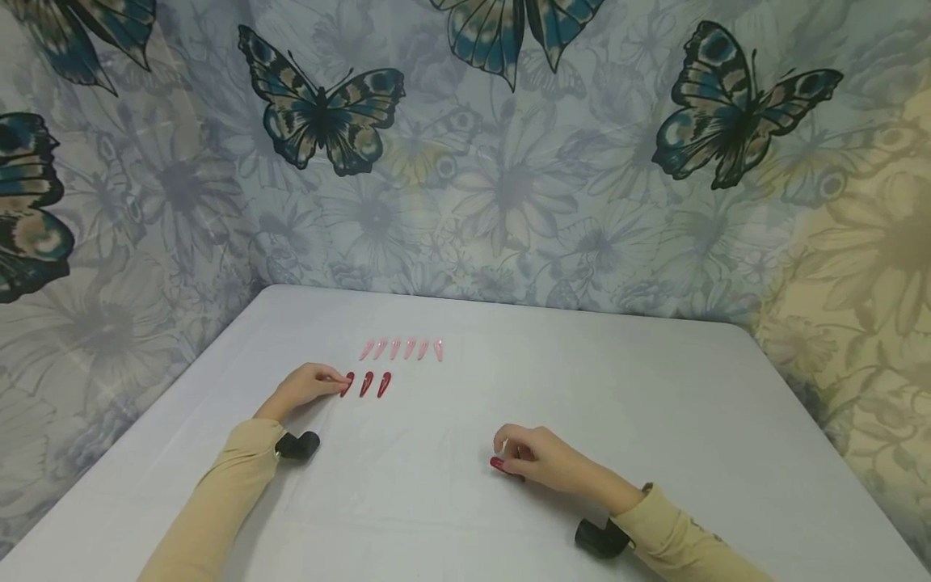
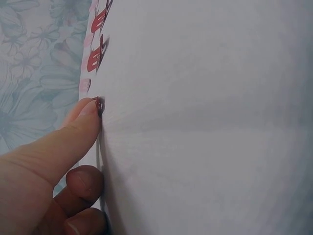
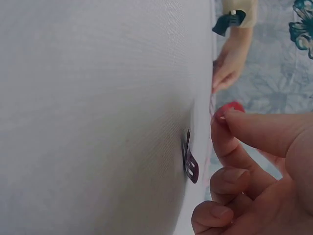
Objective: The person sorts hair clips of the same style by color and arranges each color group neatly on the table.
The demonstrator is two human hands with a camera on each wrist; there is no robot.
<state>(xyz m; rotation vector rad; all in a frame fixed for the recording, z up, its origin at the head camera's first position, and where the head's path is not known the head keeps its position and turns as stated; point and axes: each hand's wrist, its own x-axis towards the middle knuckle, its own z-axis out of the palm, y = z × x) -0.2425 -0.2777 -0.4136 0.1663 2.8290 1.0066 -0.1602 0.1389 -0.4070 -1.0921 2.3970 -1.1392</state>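
Observation:
At the left end of a short row of red snap hair clips (image 1: 384, 385), my left hand (image 1: 301, 388) pinches the leftmost clip (image 2: 100, 106) between thumb and forefinger, right at the tabletop. Its other fingers curl below, as the left wrist view shows. Further right and nearer to me, my right hand (image 1: 541, 459) holds another red hair clip (image 3: 230, 106) above the table by thumb and forefinger. Under that hand a dark red hair clip (image 3: 192, 166) lies on the cloth, mostly hidden by the hand in the head view.
Behind the red row, several pink hair clips (image 1: 395, 348) lie side by side in a line. All rest on a white-covered table (image 1: 625, 388). Butterfly-print fabric (image 1: 509, 202) hangs along the table's back and sides. A black wrist camera (image 1: 300, 444) is strapped at each sleeve.

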